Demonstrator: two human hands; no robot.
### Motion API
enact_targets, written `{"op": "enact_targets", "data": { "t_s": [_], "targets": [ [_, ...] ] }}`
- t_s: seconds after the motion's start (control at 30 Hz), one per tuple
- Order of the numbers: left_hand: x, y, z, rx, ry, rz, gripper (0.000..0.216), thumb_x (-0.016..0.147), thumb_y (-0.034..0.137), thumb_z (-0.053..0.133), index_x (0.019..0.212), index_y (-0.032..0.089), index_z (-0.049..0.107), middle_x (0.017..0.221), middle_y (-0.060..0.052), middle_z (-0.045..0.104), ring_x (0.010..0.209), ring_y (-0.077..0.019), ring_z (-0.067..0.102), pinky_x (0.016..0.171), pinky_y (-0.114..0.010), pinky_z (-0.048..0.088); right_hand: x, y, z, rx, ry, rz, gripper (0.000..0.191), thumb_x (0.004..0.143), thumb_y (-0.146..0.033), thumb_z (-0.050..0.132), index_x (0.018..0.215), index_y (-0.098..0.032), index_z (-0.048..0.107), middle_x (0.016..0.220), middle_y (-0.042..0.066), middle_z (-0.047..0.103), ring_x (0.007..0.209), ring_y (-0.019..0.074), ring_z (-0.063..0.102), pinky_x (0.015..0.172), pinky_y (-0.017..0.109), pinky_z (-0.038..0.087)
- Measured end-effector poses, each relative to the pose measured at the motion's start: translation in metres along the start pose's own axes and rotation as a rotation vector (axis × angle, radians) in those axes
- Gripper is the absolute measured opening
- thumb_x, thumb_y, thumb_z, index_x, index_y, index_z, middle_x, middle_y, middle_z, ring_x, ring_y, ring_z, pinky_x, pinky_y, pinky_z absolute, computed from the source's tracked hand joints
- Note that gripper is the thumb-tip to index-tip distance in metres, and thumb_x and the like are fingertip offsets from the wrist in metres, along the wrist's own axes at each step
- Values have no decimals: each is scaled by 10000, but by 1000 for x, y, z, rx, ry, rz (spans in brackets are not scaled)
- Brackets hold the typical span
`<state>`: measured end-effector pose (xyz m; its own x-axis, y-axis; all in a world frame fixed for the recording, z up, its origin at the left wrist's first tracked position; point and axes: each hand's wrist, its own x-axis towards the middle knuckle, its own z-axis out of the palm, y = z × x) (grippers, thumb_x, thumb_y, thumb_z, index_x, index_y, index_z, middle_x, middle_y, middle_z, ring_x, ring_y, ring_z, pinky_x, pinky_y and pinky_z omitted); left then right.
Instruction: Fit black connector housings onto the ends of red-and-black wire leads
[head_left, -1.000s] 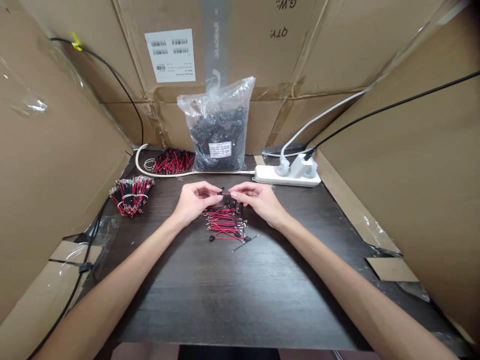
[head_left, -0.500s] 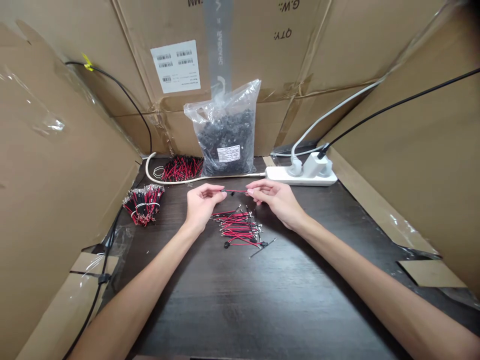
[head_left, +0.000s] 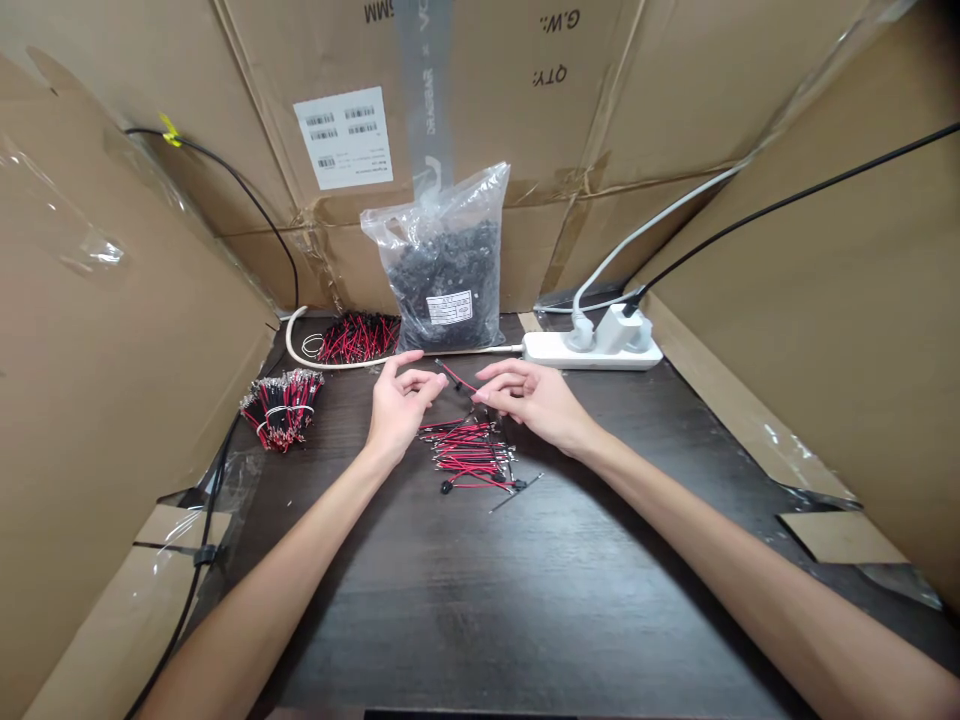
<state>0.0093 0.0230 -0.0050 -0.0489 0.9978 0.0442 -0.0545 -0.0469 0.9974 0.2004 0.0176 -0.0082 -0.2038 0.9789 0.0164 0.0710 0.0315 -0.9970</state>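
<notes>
My right hand (head_left: 529, 400) pinches a short red wire (head_left: 457, 377) between thumb and fingertips. The wire slants up to the left, and its far end is free in the air. A small dark part shows just below it. To the left, my left hand (head_left: 401, 405) has its index finger lifted away from the thumb, and I see nothing held in it. Its thumb tip is close to the wire. Below both hands lies a loose pile of red and black wires (head_left: 469, 450) with metal tips. Black round pieces (head_left: 447, 488) sit at the pile's near edge.
Bundled red and black wires (head_left: 281, 410) lie at left, with another wire heap (head_left: 360, 338) behind. A clear bag of black parts (head_left: 446, 285) leans on the cardboard wall (head_left: 517, 120). At back right is a white power strip (head_left: 540, 350) with plugs. Cardboard walls enclose the dark table (head_left: 450, 610).
My left hand has let go of the wire's left end and lifted its index finger. That end now points up freely, while my right hand keeps its pinch.
</notes>
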Motion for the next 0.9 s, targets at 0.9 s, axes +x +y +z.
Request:
{"op": "enact_targets", "data": {
  "t_s": [0.9],
  "targets": [
    [-4,3,0,89,-126,0,316,614,423,830,767,156,757,746,-60,736,637,-140,584,595,-261,414,-1,2,4,79,-12,-33,437,649,-416,821,986,-181,673,772,34,747,770,193,674,813,377,488]
  ]
}}
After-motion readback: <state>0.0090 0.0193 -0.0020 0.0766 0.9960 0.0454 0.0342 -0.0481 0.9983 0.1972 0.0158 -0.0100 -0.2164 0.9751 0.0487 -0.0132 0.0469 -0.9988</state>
